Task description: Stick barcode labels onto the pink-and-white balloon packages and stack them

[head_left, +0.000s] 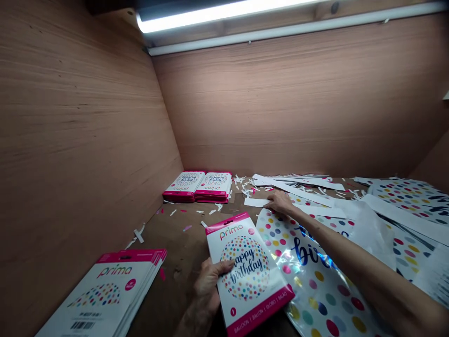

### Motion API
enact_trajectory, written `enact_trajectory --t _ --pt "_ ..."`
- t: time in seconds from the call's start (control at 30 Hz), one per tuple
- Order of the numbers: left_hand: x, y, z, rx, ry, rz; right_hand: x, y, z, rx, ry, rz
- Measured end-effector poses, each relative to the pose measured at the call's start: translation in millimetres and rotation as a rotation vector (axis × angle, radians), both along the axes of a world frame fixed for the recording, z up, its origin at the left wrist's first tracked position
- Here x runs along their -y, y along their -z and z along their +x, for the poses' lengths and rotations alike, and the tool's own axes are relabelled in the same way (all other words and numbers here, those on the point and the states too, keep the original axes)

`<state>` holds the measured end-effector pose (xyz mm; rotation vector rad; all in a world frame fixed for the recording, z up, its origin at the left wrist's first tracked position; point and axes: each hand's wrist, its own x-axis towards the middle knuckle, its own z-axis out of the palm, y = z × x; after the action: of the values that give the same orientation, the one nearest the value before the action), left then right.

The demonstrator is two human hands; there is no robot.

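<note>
Near the bottom centre, my left hand (210, 285) grips a white and pink balloon packet (245, 276) by its left edge, thumb on the printed front. The packet is tilted and reads "happy birthday". My right hand (279, 202) reaches forward to the white paper strips (256, 202) at the top of a flat dotted foil balloon (315, 281). Its fingers are bent down at a strip's end, and whether they pinch it cannot be made out. The right forearm crosses over the balloon.
Two packet stacks (212, 187) stand at the back left, another stack (115, 295) at the front left. More dotted balloons (410, 196) and strips lie to the right. Paper scraps (139, 235) litter the brown surface. Wooden walls (298, 107) enclose it under a lamp (196, 18).
</note>
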<state>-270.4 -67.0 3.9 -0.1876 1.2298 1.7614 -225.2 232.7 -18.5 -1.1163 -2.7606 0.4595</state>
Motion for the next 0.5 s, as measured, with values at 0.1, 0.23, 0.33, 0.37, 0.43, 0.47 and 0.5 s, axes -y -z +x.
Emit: enact_trajectory --t 0.1,0.23,0.33,0.37,0.43,0.47,0.5 --pt "0.5 0.2 0.1 0.007 -0.01 -0.027 -7.3 1.2 -8.2 0.033 -0.02 -0.044" --pt "-0.1 -0.3 -0.5 0.037 -0.013 -0.016 -11.9 -3.4 -9.9 0.007 -0.047 -0.041" --pt "-1.2 -0.7 -1.4 0.039 -0.026 -0.014 -16.4 -8.0 -11.0 -0.018 -0.054 -0.004" --pt "-1.4 -0.6 -1.7 0.045 -0.026 -0.01 -18.7 -9.8 -12.1 -0.028 -0.05 0.012" --pt "-1.3 -0.1 -2.1 0.059 -0.021 0.002 -24.0 -14.3 -15.3 -0.054 -0.045 0.035" --pt "-1.1 0.4 -2.3 0.062 -0.024 0.003 -26.4 -17.1 -17.1 -0.07 -0.048 0.039" --pt "-0.8 1.0 -2.3 0.061 -0.032 -0.002 -28.1 -20.2 -18.8 -0.088 -0.055 0.036"
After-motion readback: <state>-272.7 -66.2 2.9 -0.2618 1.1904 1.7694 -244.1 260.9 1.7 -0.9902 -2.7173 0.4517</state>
